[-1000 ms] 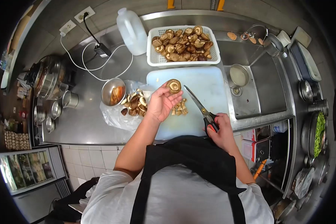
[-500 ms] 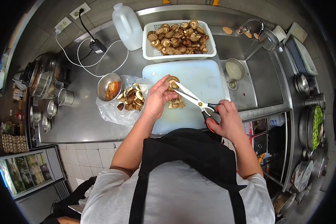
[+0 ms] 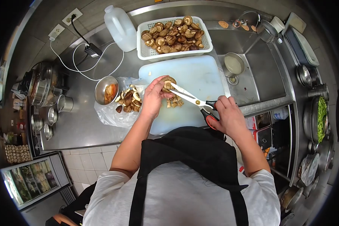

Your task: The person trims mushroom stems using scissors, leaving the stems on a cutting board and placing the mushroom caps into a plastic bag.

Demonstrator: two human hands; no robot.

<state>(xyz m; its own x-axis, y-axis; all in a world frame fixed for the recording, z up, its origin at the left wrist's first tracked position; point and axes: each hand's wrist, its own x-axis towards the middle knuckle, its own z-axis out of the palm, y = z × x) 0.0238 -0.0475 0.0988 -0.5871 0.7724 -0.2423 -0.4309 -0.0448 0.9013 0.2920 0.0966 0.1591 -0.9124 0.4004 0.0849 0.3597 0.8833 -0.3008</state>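
Between the fingers of my left hand (image 3: 154, 95) is a brown shiitake mushroom (image 3: 170, 80), its pale underside and stem facing the blades. My right hand (image 3: 229, 116) grips the black-and-red handles of a pair of scissors (image 3: 198, 102), whose slightly parted white blades reach to the mushroom's stem. Below them, several cut stems (image 3: 174, 102) lie in a small pile on the pale cutting board (image 3: 190, 120). Left of the board, a clear plastic bag (image 3: 113, 115) carries sliced mushrooms (image 3: 129, 101). Behind the board, a white basket (image 3: 175, 55) is heaped with whole mushrooms (image 3: 175, 35).
A steel bowl (image 3: 100, 87) with orange-brown food stands beside the bag. A plastic jug (image 3: 118, 28) and white cable (image 3: 74, 62) are at the back left. On the right is a sink (image 3: 265, 84) containing a pot of cloudy liquid (image 3: 234, 64). Another person's arm shows at lower left.
The camera view has shifted slightly. My hands keep hold of the mushroom and scissors, with the blades still at the stem.
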